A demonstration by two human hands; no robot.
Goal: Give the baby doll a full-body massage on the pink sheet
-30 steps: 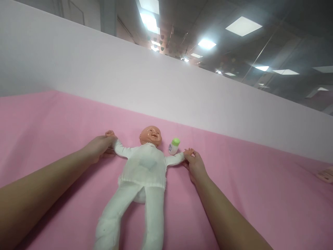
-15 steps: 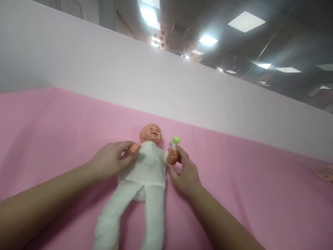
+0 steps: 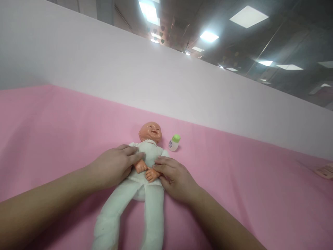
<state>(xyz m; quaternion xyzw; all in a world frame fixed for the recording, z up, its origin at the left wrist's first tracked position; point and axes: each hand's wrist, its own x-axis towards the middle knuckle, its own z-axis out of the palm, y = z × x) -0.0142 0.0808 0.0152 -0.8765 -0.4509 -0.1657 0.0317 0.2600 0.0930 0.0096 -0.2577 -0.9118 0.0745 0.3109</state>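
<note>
A baby doll (image 3: pixel 149 152) with a smooth plastic head and a white cloth body lies on its back, legs pointing toward me. Its two plastic hands (image 3: pixel 146 170) meet over its belly. My left hand (image 3: pixel 113 166) grips the doll's arm on the left, fingers bent over the sleeve. Around the other arm, near the wrist, are the fingers and thumb of my right hand (image 3: pixel 178 178). Beside the doll's head and shoulder, touched by neither hand, stands a small clear bottle (image 3: pixel 174 143) with a green cap and a printed label.
A pink cloth (image 3: pixel 234 180) covers the surface under the doll. Behind it runs a white wall or partition (image 3: pixel 166 80). A pinkish object (image 3: pixel 325 171), hard to identify, sits at the far right edge. Ceiling lights (image 3: pixel 249 16) show above the partition.
Both hands have brought the doll's arms inward and down, from spread at its sides to together on its belly. The bottle, partly covered before, now shows fully.
</note>
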